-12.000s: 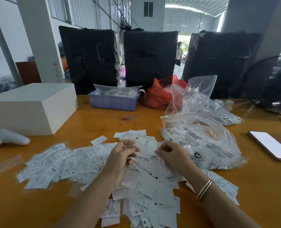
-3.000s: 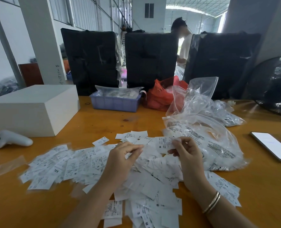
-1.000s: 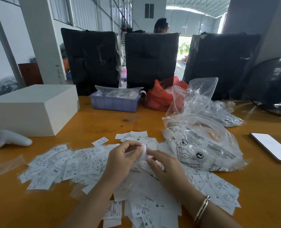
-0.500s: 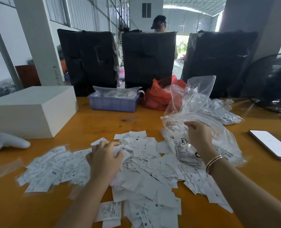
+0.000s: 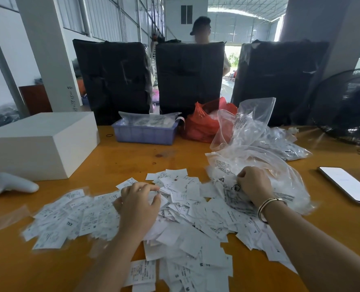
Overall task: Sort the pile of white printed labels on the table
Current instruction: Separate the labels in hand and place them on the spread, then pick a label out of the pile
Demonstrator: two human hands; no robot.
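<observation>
While the left hand (image 5: pixel 138 204) rests with curled fingers atop the labels (image 5: pixel 174 220) heaped at the table's (image 5: pixel 132 159) centre, the right hand (image 5: pixel 254 185) clutches the clear bag (image 5: pixel 280 175) at 2 o'clock. A white box (image 5: pixel 39 144) sits at 10 o'clock, a phone (image 5: pixel 347 184) at 3. Whether the left hand grips any label cannot be told.
</observation>
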